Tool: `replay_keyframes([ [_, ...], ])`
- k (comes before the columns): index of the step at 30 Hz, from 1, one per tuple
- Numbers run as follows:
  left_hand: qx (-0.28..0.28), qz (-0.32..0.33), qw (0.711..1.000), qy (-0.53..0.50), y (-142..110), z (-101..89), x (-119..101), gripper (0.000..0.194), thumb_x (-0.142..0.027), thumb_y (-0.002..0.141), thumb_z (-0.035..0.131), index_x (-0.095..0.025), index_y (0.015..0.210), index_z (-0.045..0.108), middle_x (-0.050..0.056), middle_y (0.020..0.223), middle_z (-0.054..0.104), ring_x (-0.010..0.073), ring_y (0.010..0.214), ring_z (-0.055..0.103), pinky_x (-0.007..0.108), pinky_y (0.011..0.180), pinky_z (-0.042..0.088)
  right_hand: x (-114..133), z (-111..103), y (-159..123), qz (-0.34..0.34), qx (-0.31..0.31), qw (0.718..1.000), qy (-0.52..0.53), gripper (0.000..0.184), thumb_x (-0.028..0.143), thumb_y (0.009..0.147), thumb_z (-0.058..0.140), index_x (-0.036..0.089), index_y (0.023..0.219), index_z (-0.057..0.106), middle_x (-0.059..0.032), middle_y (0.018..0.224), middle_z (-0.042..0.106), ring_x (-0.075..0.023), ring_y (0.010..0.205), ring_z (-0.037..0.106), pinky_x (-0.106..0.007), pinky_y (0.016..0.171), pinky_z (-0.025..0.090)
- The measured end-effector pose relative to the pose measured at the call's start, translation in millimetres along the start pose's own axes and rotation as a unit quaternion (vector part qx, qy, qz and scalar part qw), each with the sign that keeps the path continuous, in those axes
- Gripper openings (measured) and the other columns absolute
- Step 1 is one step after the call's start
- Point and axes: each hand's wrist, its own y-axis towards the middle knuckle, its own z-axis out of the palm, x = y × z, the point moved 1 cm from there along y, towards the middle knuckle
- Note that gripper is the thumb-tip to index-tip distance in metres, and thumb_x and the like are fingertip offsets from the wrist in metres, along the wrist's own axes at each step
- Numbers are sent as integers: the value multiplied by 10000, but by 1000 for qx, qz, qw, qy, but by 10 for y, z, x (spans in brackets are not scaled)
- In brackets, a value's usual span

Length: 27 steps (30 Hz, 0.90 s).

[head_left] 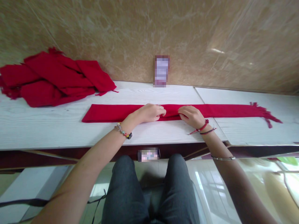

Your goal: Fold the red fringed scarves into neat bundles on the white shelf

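A long red scarf (224, 110) lies in a narrow folded strip along the white table, its fringe spread at the right end. My left hand (151, 112) rests on the strip's middle, fingers curled in and closed on the cloth near its front edge. A short way to the right, my right hand (192, 115) pinches the same scarf between thumb and fingers. Between the two hands the fabric is slightly raised and creased. My fingertips are partly hidden by the hands and cloth.
A loose heap of red fringed cloth (56, 79) sits at the back left. The white table (144, 135) runs along a brown marbled wall (130, 37). A blurred-out, phone-like rectangle (161, 71) stands against the wall. My knees are below the table's front edge.
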Motion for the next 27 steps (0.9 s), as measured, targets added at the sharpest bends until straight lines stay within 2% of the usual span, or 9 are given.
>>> replay_keyframes([
  [2, 18, -1, 1000, 13, 3, 0, -12, 208, -67, 765, 481, -190, 861, 619, 17, 827, 654, 142, 733, 589, 242, 634, 416, -5, 9, -5, -3, 4, 1000, 2, 220, 144, 839, 448, 191, 801, 659, -98, 945, 700, -211, 892, 642, -387, 796, 522],
  [5, 45, 13, 999, -1, 2, -13, -28, 194, -74, 765, 472, -187, 832, 615, 14, 802, 645, 138, 722, 581, 240, 638, 409, -5, 33, -21, -16, 43, 999, 28, 198, 123, 791, 474, 196, 776, 657, -91, 948, 702, -209, 913, 646, -372, 798, 537],
  [10, 61, 7, 998, -24, -14, -29, -27, 140, -164, 815, 480, -186, 810, 618, 21, 794, 628, 142, 719, 573, 247, 657, 413, 1, 29, -29, -3, 56, 997, 51, 182, 175, 809, 492, 173, 863, 665, -112, 979, 698, -213, 934, 649, -371, 811, 547],
  [12, 44, 8, 998, -33, -19, -5, -16, 172, -222, 856, 471, -188, 891, 635, 42, 913, 639, 156, 837, 587, 263, 772, 426, -4, 30, -25, 7, 61, 996, 58, 212, 226, 837, 497, 171, 957, 663, -117, 1052, 682, -222, 1004, 629, -394, 863, 529],
  [14, 29, -2, 999, -46, -24, 42, 6, 260, -296, 885, 466, -199, 1073, 617, 68, 1137, 601, 176, 1044, 550, 294, 929, 384, -18, 48, -22, 19, 70, 996, 61, 274, 267, 867, 485, 169, 1070, 639, -118, 1133, 655, -230, 1094, 588, -420, 925, 495],
  [16, 53, -27, 997, -57, -32, 106, 39, 408, -382, 896, 465, -226, 1269, 515, 80, 1362, 466, 205, 1256, 414, 344, 1044, 295, -41, 80, -25, 36, 78, 995, 50, 310, 273, 891, 456, 166, 1131, 620, -118, 1178, 636, -235, 1143, 558, -439, 960, 469],
  [18, 106, -51, 991, -63, -41, 167, 74, 476, -431, 920, 412, -276, 1370, 410, 64, 1484, 314, 223, 1374, 244, 400, 1097, 214, -66, 112, -30, 48, 85, 995, 36, 314, 260, 901, 439, 157, 1132, 624, -124, 1178, 636, -237, 1142, 560, -440, 966, 464],
  [21, 156, -52, 984, -72, -46, 205, 105, 431, -394, 961, 321, -361, 1388, 365, 19, 1534, 202, 224, 1415, 116, 455, 1115, 149, -96, 139, -36, 53, 85, 995, 27, 306, 247, 897, 442, 143, 1110, 636, -133, 1164, 642, -235, 1118, 576, -427, 961, 471],
  [27, 171, -53, 980, -85, -35, 162, 87, 416, -395, 958, 325, -402, 1371, 377, -6, 1541, 172, 235, 1417, 101, 473, 1112, 149, -142, 146, -46, 74, 84, 993, 26, 300, 242, 885, 445, 165, 1102, 637, -128, 1161, 640, -234, 1094, 588, -431, 943, 484],
])
